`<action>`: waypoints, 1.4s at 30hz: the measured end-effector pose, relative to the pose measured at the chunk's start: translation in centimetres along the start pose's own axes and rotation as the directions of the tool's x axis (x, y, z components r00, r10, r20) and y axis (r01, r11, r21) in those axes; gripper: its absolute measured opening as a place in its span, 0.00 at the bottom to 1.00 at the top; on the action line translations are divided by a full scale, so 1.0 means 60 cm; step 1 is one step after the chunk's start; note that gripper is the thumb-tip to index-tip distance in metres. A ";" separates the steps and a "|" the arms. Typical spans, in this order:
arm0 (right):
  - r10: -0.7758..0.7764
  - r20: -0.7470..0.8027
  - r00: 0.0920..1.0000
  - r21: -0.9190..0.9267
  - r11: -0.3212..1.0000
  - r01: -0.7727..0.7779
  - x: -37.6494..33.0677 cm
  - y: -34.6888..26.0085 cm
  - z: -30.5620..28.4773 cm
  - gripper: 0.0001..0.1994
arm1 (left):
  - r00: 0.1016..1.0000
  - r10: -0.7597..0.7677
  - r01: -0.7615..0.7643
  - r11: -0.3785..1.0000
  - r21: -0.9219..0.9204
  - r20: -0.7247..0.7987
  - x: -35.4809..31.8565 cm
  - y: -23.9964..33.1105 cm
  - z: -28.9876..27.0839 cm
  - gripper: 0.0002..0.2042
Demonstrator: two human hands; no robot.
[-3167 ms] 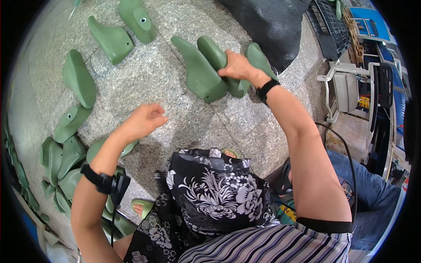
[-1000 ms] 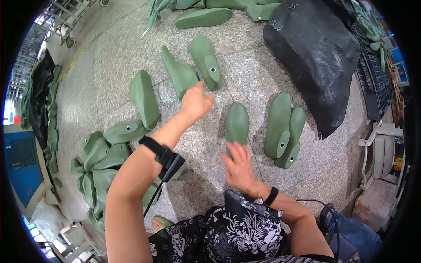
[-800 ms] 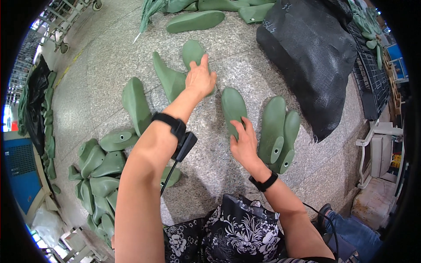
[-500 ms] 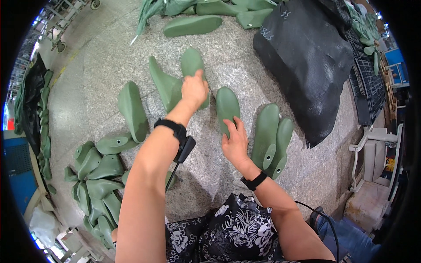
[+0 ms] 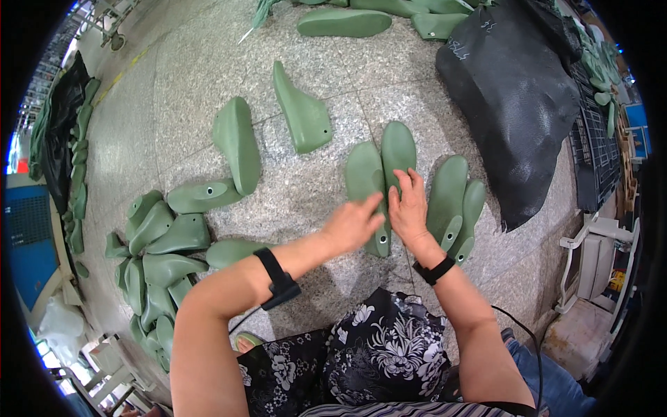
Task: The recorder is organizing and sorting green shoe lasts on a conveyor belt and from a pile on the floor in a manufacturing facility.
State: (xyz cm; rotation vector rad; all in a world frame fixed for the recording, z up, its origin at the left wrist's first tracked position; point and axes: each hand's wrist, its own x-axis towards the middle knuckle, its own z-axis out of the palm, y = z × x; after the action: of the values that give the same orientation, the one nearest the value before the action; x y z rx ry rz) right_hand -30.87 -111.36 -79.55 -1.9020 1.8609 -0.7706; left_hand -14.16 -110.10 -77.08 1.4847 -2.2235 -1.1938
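Note:
Two green shoe lasts lie side by side before me on the stone floor. My right hand [image 5: 408, 207] holds the right-hand shoe last [image 5: 399, 144], thumb and fingers bent over its middle. Close beside it, my left hand [image 5: 353, 224] has its fingers stretched out at the edge of the left-hand shoe last [image 5: 363, 170]. That hand is slightly blurred, and whether it presses on the last I cannot tell. Another pair of shoe lasts [image 5: 446, 191] lies just to the right. Farther left are a shoe last on its side [image 5: 302, 115] and another [image 5: 237, 142].
A heap of green shoe lasts [image 5: 156, 271] lies at the left. A large black sack [image 5: 507, 104] lies at the right, with a black plastic pallet [image 5: 594, 139] beyond it. More shoe lasts [image 5: 344, 23] lie along the far side. A white metal frame [image 5: 590, 257] stands at far right.
My left hand has come nearer and to the right; the shoe last it touched now lies beside the one under my right hand. The view has shifted somewhat.

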 end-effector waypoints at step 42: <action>-0.069 0.281 0.957 -0.668 0.702 0.247 0.686 -0.099 0.166 0.28 | 0.954 0.273 -0.202 0.889 0.411 -0.121 0.085 -0.267 -0.101 0.24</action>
State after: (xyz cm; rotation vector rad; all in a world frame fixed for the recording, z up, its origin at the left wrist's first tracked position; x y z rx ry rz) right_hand -20.93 -152.96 -78.53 -2.4867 2.0082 0.1977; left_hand -2.30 -120.10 -85.95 1.3244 -2.5298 -0.5350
